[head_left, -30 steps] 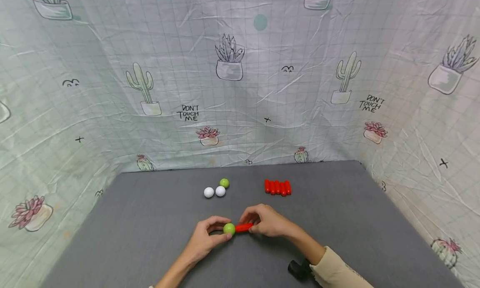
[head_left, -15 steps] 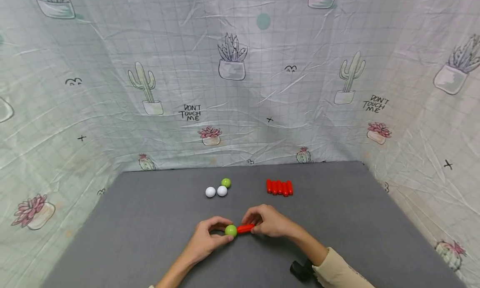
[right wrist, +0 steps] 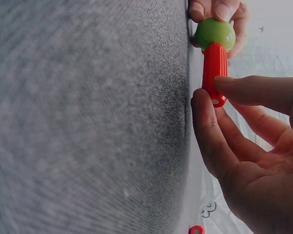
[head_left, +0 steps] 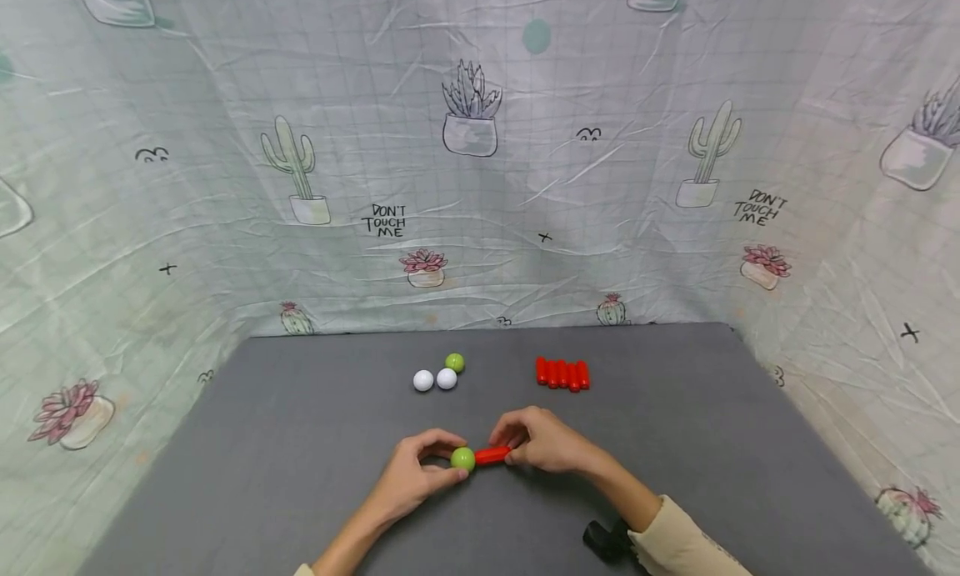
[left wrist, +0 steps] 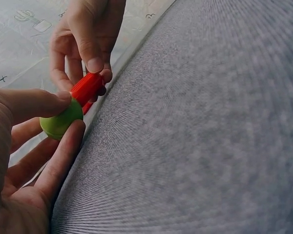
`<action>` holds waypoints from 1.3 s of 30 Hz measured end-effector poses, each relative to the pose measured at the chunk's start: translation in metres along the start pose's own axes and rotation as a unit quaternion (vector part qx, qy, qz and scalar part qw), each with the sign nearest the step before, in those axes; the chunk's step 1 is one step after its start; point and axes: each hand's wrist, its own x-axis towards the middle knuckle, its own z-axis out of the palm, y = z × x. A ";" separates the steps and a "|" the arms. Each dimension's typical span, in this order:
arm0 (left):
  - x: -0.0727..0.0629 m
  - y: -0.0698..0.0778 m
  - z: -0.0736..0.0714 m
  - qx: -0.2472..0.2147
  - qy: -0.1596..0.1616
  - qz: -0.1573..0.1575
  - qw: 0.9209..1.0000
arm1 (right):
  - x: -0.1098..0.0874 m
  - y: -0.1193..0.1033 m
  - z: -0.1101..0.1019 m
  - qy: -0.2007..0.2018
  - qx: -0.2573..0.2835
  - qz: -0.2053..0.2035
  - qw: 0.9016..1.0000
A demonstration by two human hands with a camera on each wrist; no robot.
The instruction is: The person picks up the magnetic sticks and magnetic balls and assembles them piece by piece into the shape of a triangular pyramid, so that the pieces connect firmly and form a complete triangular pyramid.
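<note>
My left hand [head_left: 412, 472] pinches a green ball [head_left: 462, 459] between thumb and fingers, low over the grey table. A short red ribbed rod [head_left: 492, 455] meets the ball end-on at its right side. Thumb and fingers of my right hand [head_left: 543, 443] pinch the rod's far end. Seen from the right wrist, the red rod [right wrist: 215, 73] has a small pale spot on its near end, and its other end sits against the green ball [right wrist: 215, 34]. In the left wrist view the left thumb partly covers the green ball [left wrist: 61, 119].
Toward the back of the grey table [head_left: 315, 418] lie two white balls, one of them a white ball [head_left: 423, 381] at the left, and another green ball [head_left: 454, 363]. Several red rods [head_left: 562, 374] lie side by side farther right. A black object [head_left: 603, 541] is by the right sleeve.
Both hands keep their hold on the ball and rod, with hardly any movement. The whole head view has shifted slightly.
</note>
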 end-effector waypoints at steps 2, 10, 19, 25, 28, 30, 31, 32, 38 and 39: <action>0.000 0.000 0.000 0.001 0.001 0.001 1.000 | 0.000 0.000 0.000 0.001 0.001 -0.001 1.000; -0.001 -0.001 -0.001 -0.001 -0.006 0.015 1.000 | 0.001 0.001 0.001 -0.001 0.005 0.002 1.000; -0.001 0.001 0.002 -0.002 -0.009 0.010 1.000 | 0.000 0.001 0.001 0.000 0.016 0.004 1.000; -0.001 0.001 0.002 0.007 -0.013 0.021 1.000 | -0.001 0.003 0.000 -0.002 0.020 0.006 1.000; -0.001 0.001 0.002 0.011 -0.015 0.027 0.999 | -0.001 0.004 -0.001 -0.001 0.020 0.005 1.000; -0.001 0.000 0.002 0.012 -0.015 0.031 0.999 | -0.001 0.005 -0.002 0.001 0.019 0.003 1.000; -0.001 0.000 0.002 0.013 -0.014 0.032 0.999 | 0.000 0.005 -0.002 0.002 0.018 0.003 1.000; -0.001 -0.001 0.002 0.014 -0.013 0.034 0.999 | 0.001 0.005 -0.002 0.003 0.017 0.002 1.000; -0.002 -0.002 0.001 0.011 -0.009 0.052 0.999 | 0.007 0.003 -0.005 0.015 0.006 -0.009 1.000; -0.003 -0.002 0.001 0.011 -0.009 0.054 0.998 | 0.009 0.003 -0.006 0.017 0.004 -0.010 1.000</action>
